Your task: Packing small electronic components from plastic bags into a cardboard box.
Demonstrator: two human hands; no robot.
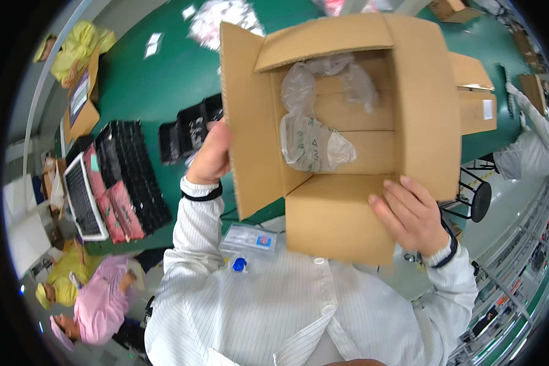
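Cardboard fills most of our view: we hold an open brown corrugated cardboard box up in front of our chest, tipped so that its mouth faces us, well above the green worktop. Our left hand grips the left flap, its fingers curled round the edge with most of them hidden behind the board. Our right hand lies against the lower right corner, its fingers spread flat over the bottom flap and closed on the box's edge.

All four flaps stand open, so we judge the opening as done. Inside we see only a crumpled clear plastic bag lying against the back wall; whether anything sits in the bag we cannot tell, but the box looks otherwise empty. The bag is not yet out, and neither hand is on it.

On the worktop, well apart from the box, lie a row of black keyboards, some pink sleeves and a white keyboard. More brown cartons stand to our right. Other people in pink and yellow smocks work at the lower left.
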